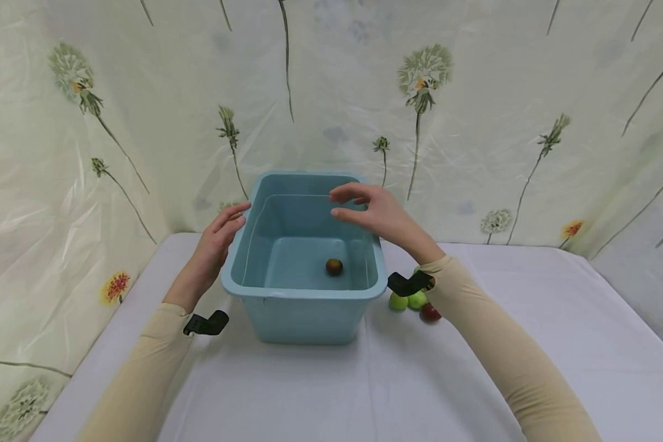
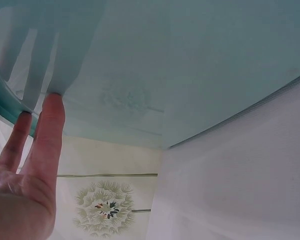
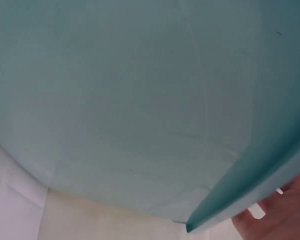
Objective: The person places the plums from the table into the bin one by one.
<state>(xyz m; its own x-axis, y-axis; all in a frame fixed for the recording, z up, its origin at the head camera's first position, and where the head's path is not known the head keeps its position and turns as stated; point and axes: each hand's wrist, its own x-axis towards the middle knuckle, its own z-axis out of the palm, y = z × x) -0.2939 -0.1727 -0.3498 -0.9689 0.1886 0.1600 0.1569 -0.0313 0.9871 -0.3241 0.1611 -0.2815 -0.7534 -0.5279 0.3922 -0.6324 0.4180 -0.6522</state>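
Note:
A light blue plastic tub (image 1: 304,316) stands on the table. Inside it, toward the right of its floor, lies a small dark reddish-brown round fruit (image 1: 334,266). My left hand (image 1: 212,245) is at the tub's left side, fingers extended; in the left wrist view its fingertips (image 2: 52,102) meet or nearly meet the outer wall under the rim. Over the tub's right rim reaches my right hand (image 1: 378,212), its thumb and fingers apart with nothing between them. Part of that hand (image 3: 285,212) shows beyond the rim in the right wrist view.
Right of the tub, partly behind my right wrist, sit green round fruits (image 1: 399,301) and a dark red one (image 1: 430,313). A white cloth (image 1: 287,393) covers the table. Behind it hangs a dandelion-patterned sheet (image 1: 320,73). Each wrist wears a black camera mount (image 1: 207,323).

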